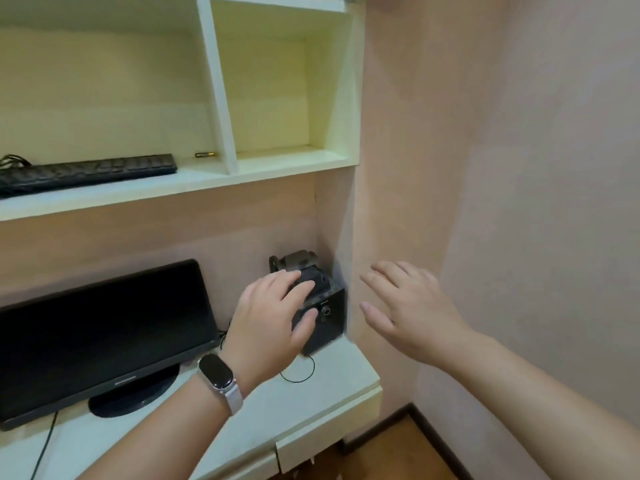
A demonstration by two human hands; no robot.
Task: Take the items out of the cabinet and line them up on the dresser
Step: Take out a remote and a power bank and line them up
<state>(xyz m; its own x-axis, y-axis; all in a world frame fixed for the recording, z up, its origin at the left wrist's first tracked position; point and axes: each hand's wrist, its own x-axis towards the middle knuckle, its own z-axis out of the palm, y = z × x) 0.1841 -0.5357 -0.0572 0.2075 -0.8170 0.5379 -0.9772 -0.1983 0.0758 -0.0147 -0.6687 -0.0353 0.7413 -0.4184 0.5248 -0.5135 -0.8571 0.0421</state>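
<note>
A black speaker box (329, 320) stands at the back right corner of the white dresser top (332, 379), with a smaller dark device (298, 259) on top of it. My left hand (273, 317), a smart band on its wrist, rests on the speaker's front and top with fingers spread over it. To the right of the speaker, in front of the pink wall, my right hand (408, 313) hovers open and holds nothing. In the cabinet above lie a black keyboard (86, 173) and a small battery (205, 154).
A black monitor (100, 334) on a round stand fills the dresser's left side, its cable running down the front. A thin black wire loop (298, 370) lies before the speaker. The right cabinet cubby (287, 157) holds nothing. Pink wall (502, 168) closes in on the right.
</note>
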